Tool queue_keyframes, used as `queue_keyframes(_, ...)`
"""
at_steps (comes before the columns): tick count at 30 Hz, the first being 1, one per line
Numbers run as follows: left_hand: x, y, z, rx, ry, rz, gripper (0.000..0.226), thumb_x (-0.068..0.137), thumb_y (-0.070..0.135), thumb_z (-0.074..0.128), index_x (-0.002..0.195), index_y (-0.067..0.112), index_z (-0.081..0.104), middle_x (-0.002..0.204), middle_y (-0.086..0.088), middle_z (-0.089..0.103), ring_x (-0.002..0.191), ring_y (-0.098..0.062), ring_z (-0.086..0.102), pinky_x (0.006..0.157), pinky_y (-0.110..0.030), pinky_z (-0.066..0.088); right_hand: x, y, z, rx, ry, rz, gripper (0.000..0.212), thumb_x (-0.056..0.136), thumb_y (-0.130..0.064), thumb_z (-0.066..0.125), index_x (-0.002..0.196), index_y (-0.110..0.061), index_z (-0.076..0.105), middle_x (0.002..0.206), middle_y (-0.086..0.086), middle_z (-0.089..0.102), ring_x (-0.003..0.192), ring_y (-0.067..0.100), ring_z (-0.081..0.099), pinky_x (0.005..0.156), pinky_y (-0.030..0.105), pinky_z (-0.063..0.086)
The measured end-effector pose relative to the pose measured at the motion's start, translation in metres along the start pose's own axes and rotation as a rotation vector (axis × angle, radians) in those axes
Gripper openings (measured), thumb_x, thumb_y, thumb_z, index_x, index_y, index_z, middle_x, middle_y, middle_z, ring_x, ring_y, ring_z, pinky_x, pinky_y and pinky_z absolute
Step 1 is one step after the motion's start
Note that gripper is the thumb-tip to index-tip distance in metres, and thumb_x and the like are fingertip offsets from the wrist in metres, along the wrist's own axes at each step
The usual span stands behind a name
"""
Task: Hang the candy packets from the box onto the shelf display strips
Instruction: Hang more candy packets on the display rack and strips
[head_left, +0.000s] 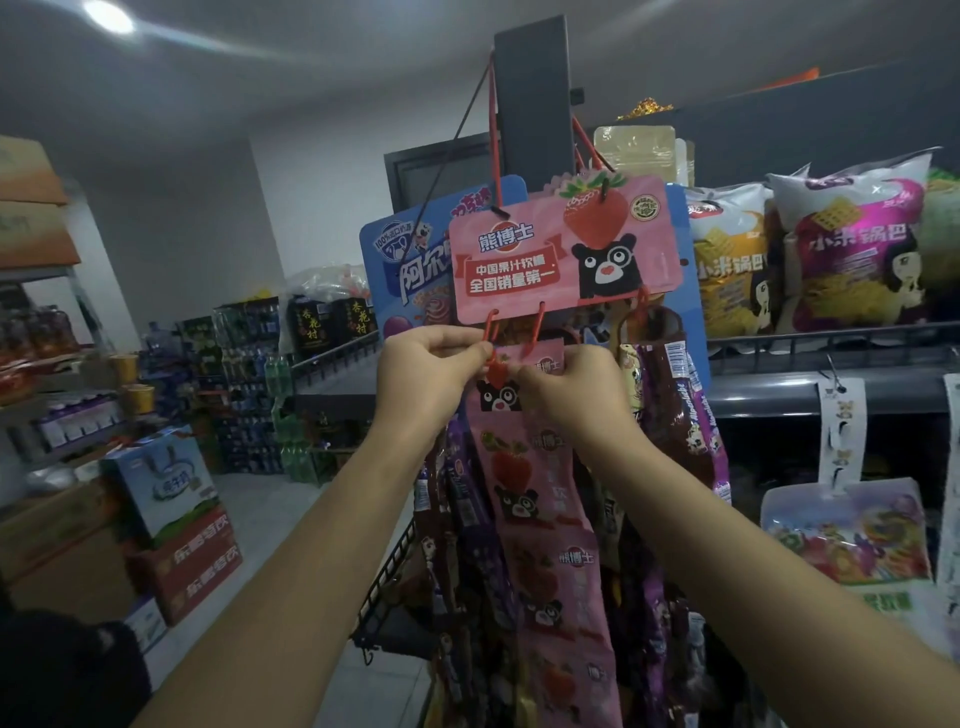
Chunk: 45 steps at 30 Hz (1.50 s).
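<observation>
Two bare hands reach up to the end of a shop shelf. The left hand (428, 371) pinches the top edge of a pink candy packet (524, 374) between thumb and fingers, right at a red plastic hook (489, 332). The right hand (576, 392) grips the same top edge from the other side, fingers curled over it. The packet heads a strip of joined pink packets (550, 545) printed with a black bear and a strawberry, which hangs straight down between the forearms.

Just above the hands hangs a pink header card (563, 249) with the same bear; several red hooks dangle from its lower edge. A blue card (395, 265) sits behind it. Brown and purple candy strips (685, 415) hang on either side. To the right, a shelf (831, 338) holds large snack bags (852, 249). To the left, stacked cartons (176, 519) stand on the floor.
</observation>
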<state>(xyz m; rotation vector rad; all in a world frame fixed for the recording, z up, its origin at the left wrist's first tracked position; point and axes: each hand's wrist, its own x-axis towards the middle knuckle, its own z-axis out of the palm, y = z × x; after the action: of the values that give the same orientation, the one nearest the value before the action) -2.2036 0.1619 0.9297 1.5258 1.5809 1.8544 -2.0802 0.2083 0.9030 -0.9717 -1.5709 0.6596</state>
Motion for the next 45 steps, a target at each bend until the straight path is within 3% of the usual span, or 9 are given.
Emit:
queue_keyframes(7, -0.007, 0.006, 0.001, -0.022, -0.048, 0.007, 0.014, 0.079, 0.007, 0.073, 0.083, 0.019, 0.071, 0.075, 0.003, 0.071, 0.072, -0.007, 0.069, 0.067, -0.014, 0.054, 0.003, -0.012, 0.006, 0.061, 0.082, -0.007, 0.038, 0.085, -0.034, 0.064, 0.062, -0.005, 0.056, 0.053, 0.005, 0.052, 0.049, 0.018, 0.046, 0.048, 0.028, 0.035)
queue_keyframes(10, -0.008, 0.006, 0.000, -0.029, -0.057, 0.014, 0.016, 0.079, 0.004, 0.072, 0.085, 0.019, 0.072, 0.072, 0.007, 0.070, 0.068, -0.001, 0.067, 0.063, -0.010, 0.051, 0.005, -0.014, 0.009, 0.158, 0.075, -0.005, 0.044, 0.083, -0.034, 0.065, 0.067, 0.007, 0.060, 0.062, 0.023, 0.061, 0.059, 0.038, 0.060, 0.056, 0.048, 0.054)
queue_keyframes(12, -0.009, 0.005, -0.001, -0.053, -0.066, 0.010, 0.017, 0.080, 0.003, 0.072, 0.093, 0.013, 0.073, 0.075, 0.005, 0.071, 0.070, -0.004, 0.069, 0.066, -0.012, 0.053, 0.005, -0.014, 0.010, 0.211, 0.048, -0.007, 0.038, 0.084, -0.031, 0.066, 0.071, 0.005, 0.066, 0.071, 0.024, 0.067, 0.068, 0.041, 0.065, 0.063, 0.054, 0.053)
queue_keyframes(19, -0.013, -0.001, -0.002, -0.133, -0.042, 0.001, 0.015, 0.082, 0.002, 0.068, 0.096, 0.008, 0.071, 0.076, 0.000, 0.072, 0.069, -0.011, 0.072, 0.070, -0.020, 0.057, 0.002, -0.007, -0.001, 0.364, -0.158, 0.043, 0.026, 0.092, -0.025, 0.059, 0.081, -0.002, 0.067, 0.064, 0.011, 0.059, 0.055, 0.020, 0.052, 0.053, 0.027, 0.041)
queue_keyframes(22, -0.014, -0.003, -0.002, -0.148, -0.015, -0.001, 0.014, 0.081, 0.004, 0.070, 0.085, 0.017, 0.069, 0.074, -0.001, 0.073, 0.070, -0.012, 0.072, 0.072, -0.025, 0.058, -0.001, -0.006, -0.004, 0.454, -0.217, 0.014, 0.016, 0.090, -0.017, 0.061, 0.090, -0.005, 0.071, 0.084, 0.014, 0.071, 0.073, 0.025, 0.067, 0.070, 0.034, 0.055)
queue_keyframes(28, -0.014, -0.005, -0.002, -0.180, -0.013, -0.015, 0.016, 0.082, 0.003, 0.068, 0.082, 0.019, 0.068, 0.071, 0.003, 0.072, 0.069, -0.011, 0.072, 0.069, -0.021, 0.057, -0.002, -0.003, -0.007, 0.432, -0.239, -0.027, 0.014, 0.089, -0.015, 0.062, 0.096, -0.007, 0.072, 0.093, 0.014, 0.072, 0.088, 0.029, 0.069, 0.081, 0.039, 0.056)
queue_keyframes(32, -0.015, -0.003, 0.000, -0.200, -0.033, -0.014, 0.015, 0.082, 0.003, 0.068, 0.082, 0.018, 0.069, 0.070, 0.002, 0.073, 0.069, -0.012, 0.072, 0.069, -0.022, 0.057, -0.003, 0.003, -0.003, 0.332, -0.198, -0.088, 0.008, 0.088, -0.016, 0.063, 0.091, -0.014, 0.070, 0.086, 0.017, 0.071, 0.079, 0.029, 0.066, 0.078, 0.047, 0.054)
queue_keyframes(35, -0.016, -0.001, 0.003, -0.096, 0.005, 0.051, 0.010, 0.081, 0.008, 0.071, 0.087, 0.016, 0.071, 0.075, -0.002, 0.074, 0.072, -0.012, 0.072, 0.074, -0.029, 0.058, -0.006, 0.007, 0.007, 0.257, -0.083, -0.152, 0.022, 0.085, -0.029, 0.064, 0.086, -0.008, 0.069, 0.080, 0.024, 0.068, 0.074, 0.042, 0.064, 0.069, 0.057, 0.053)
queue_keyframes(45, -0.017, -0.005, 0.000, -0.056, 0.029, 0.075, 0.010, 0.079, 0.010, 0.074, 0.084, 0.019, 0.071, 0.075, -0.002, 0.073, 0.071, -0.013, 0.072, 0.078, -0.038, 0.059, -0.003, 0.002, 0.011, 0.464, -0.075, 0.020, 0.028, 0.091, -0.017, 0.058, 0.087, 0.010, 0.063, 0.079, 0.020, 0.063, 0.071, 0.025, 0.057, 0.070, 0.038, 0.047)
